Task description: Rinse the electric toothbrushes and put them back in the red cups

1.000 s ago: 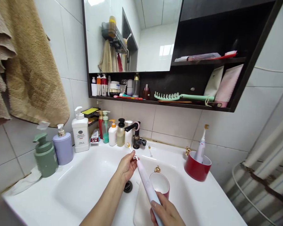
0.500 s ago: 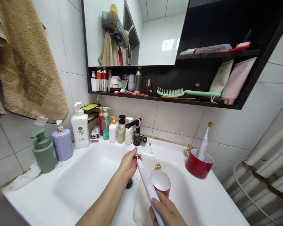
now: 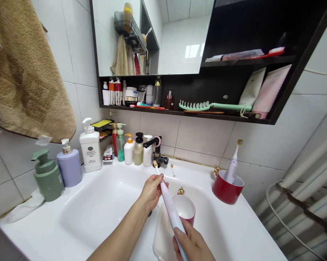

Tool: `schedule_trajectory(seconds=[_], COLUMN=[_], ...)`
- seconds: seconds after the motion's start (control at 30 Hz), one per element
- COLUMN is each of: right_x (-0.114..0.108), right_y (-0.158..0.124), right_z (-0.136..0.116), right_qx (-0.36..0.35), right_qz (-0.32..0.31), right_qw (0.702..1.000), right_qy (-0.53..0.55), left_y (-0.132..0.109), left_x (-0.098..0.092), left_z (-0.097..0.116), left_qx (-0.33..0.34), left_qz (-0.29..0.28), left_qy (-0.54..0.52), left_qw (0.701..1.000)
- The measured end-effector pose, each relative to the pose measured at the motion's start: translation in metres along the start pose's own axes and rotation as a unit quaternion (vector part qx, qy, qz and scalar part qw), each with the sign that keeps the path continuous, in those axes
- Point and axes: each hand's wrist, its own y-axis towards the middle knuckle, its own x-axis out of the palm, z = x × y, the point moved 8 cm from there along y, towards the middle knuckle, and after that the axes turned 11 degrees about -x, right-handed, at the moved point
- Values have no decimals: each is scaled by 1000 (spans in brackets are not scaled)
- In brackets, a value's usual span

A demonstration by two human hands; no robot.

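My right hand [image 3: 193, 239] is wrapped round the lower part of an electric toothbrush [image 3: 171, 206] with a pink-to-blue handle, tilted up and away over the sink. At the handle's top end, my left hand [image 3: 152, 191] pinches a small brush head [image 3: 155, 165], whose bristle end sticks out above the fingers. Head and handle are in line; the fingers partly hide the joint. Below the handle, a red cup [image 3: 191, 217] with a white inside stands in the sink, beside a pale tray [image 3: 162, 239]. Another brush head [image 3: 173, 170] lies on the ledge behind.
The black faucet [image 3: 158, 156] is just beyond my hands. On the right counter, a red cup [image 3: 225, 190] holds another electric toothbrush [image 3: 232, 168]. Several pump bottles [image 3: 90, 148] line the left and back edges. A dark mirror cabinet [image 3: 196, 87] overhangs the back wall.
My left hand has brought the brush head into line with the handle's top; the bare metal shaft seen earlier is now covered. My right hand keeps its hold.
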Motion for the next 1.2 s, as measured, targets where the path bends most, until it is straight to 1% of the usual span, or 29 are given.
schedule_trajectory(seconds=[0.2,0.4,0.43,0.5,0.6,0.67,0.77,0.9,0.93,1.0,1.03,1.1,1.2], right_x=[-4,-7,-5,3,15,15,12,18,19,15,13,10,9], right_y=[-1,-1,-1,-1,-4,-5,-6,-8,-8,-5,-4,-2,-1], right_z=[1,-6,-7,-8,-9,-10,-14,-13,-13,-14,-16,-17,-17], right_qx=[-15,-42,-41,-29,1,5,-10,4,2,-18,-33,-51,-48], right_qz=[30,38,28,-10,-56,-47,-25,-53,-57,-51,-48,-45,-51], right_qw=[999,997,998,999,993,993,996,990,989,994,996,997,997], right_qy=[-26,-52,-37,23,106,105,82,133,134,99,73,36,29], left_y=[-5,-10,-11,-12,-15,-17,-20,-22,-22,-22,-21,-19,-15], left_x=[8,16,17,19,23,26,30,33,33,33,32,28,20], left_z=[2,5,5,4,1,-1,-1,-2,-2,-2,-1,0,3], left_qx=[8,25,24,13,-7,-12,-10,-19,-20,-15,-11,-2,18], left_qz=[-15,-36,-38,-43,-50,-58,-80,-89,-91,-95,-93,-72,-29], left_qy=[10,12,9,4,8,17,30,33,32,34,37,50,58], left_qw=[1000,999,999,999,999,998,996,995,995,995,995,996,998])
